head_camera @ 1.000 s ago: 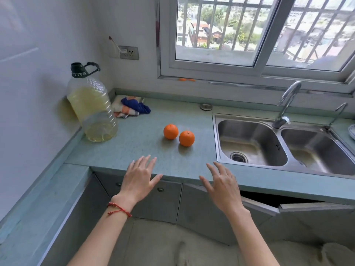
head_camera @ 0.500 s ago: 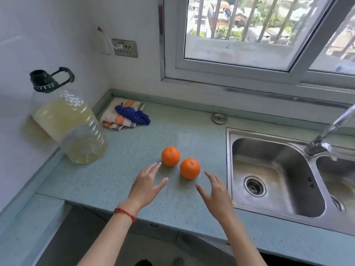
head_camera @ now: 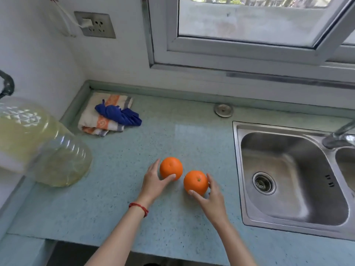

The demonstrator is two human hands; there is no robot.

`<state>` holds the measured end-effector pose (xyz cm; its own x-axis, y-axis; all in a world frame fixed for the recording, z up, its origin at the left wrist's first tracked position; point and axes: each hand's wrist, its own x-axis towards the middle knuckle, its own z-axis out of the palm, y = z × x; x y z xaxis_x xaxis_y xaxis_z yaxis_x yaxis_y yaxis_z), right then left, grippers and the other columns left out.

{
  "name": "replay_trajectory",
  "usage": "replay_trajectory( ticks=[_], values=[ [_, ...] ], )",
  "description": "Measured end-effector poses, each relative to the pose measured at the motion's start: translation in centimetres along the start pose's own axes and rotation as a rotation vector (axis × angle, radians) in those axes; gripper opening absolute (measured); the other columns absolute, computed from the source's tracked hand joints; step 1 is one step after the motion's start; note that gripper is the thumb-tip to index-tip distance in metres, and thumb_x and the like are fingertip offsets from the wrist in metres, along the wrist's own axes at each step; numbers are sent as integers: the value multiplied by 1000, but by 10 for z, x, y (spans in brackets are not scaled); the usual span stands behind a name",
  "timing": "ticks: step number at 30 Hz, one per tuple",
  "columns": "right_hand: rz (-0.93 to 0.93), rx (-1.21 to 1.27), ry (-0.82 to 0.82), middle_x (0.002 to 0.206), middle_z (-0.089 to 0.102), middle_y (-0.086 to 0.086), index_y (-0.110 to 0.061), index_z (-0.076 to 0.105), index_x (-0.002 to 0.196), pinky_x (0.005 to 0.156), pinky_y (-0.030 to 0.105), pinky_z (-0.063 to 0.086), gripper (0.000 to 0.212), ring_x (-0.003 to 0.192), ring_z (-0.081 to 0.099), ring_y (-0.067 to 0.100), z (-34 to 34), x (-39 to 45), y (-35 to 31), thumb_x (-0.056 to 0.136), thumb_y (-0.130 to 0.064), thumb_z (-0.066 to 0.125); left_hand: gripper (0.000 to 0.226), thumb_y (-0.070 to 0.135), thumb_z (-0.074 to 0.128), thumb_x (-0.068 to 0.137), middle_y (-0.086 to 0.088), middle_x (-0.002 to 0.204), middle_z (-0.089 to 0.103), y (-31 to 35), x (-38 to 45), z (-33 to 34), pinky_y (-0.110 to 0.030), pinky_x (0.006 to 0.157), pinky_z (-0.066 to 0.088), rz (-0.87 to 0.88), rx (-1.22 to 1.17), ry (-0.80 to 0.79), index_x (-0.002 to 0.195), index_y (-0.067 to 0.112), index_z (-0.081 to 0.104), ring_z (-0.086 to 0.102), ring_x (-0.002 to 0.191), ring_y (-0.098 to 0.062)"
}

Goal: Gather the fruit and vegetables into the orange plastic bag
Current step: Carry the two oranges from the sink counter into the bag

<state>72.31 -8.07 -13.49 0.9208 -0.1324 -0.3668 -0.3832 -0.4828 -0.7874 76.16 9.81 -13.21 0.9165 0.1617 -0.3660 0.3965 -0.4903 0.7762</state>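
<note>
Two oranges rest on the pale blue-green counter [head_camera: 172, 135], close together. My left hand [head_camera: 154, 182] cups the left orange [head_camera: 171, 167], thumb on its front and fingers along its left side. My right hand [head_camera: 211, 196] wraps the right orange [head_camera: 195, 182], thumb under its near edge and fingers on its right side. Both oranges still sit on the counter. No orange plastic bag is in view.
A large oil jug [head_camera: 38, 144] stands at the left edge. A folded striped towel [head_camera: 99, 120] with a blue cloth [head_camera: 121, 115] lies at the back corner. A steel double sink [head_camera: 292, 175] with its tap [head_camera: 340, 134] fills the right. A wall socket [head_camera: 95, 24] is above.
Both hands reached forward from the counter's front edge and closed around the two oranges. The view moved closer and lower over the counter.
</note>
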Motion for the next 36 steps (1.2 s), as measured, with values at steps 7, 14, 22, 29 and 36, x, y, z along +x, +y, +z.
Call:
replay_trajectory(
  ticks=[7, 14, 22, 29, 36],
  values=[
    [66, 73, -14, 144, 38, 2, -25, 30, 140, 106, 38, 38, 89, 127, 42, 20, 10, 14, -1, 67, -33, 79, 90, 34, 78, 67, -8, 147, 36, -6, 23, 7, -37, 107, 32, -10, 6, -77, 141, 18, 30, 38, 132, -25],
    [108, 186, 22, 130, 48, 1, -28, 37, 135, 96, 33, 43, 81, 112, 51, 19, 10, 16, -7, 67, -30, 79, 78, 27, 80, 65, -9, 135, 51, -9, 26, 0, -32, 96, 39, -31, -118, -55, 133, 21, 43, 49, 118, -24],
    [21, 228, -31, 117, 48, -1, -24, 41, 132, 84, 27, 40, 72, 100, 51, 17, 5, 2, -20, 70, -21, 78, 73, 28, 83, 60, -5, 116, 57, -31, -1, -27, -28, 84, 39, -72, -269, 54, 125, 20, 51, 52, 104, -22],
    [-102, 157, -234, 121, 50, 1, -24, 43, 131, 81, 29, 41, 69, 100, 54, 18, 11, 0, -25, 70, -23, 77, 96, 57, 70, 35, -2, 114, 57, -52, -58, -39, -30, 86, 42, -166, -411, 243, 123, 22, 52, 54, 106, -22],
    [-245, 76, -487, 120, 49, 0, -24, 42, 132, 78, 26, 41, 68, 100, 53, 17, 17, -13, -34, 73, -22, 75, 88, 48, 78, 44, -4, 115, 56, -73, -133, -33, -30, 86, 41, -276, -550, 504, 123, 20, 51, 54, 105, -21]
  ],
)
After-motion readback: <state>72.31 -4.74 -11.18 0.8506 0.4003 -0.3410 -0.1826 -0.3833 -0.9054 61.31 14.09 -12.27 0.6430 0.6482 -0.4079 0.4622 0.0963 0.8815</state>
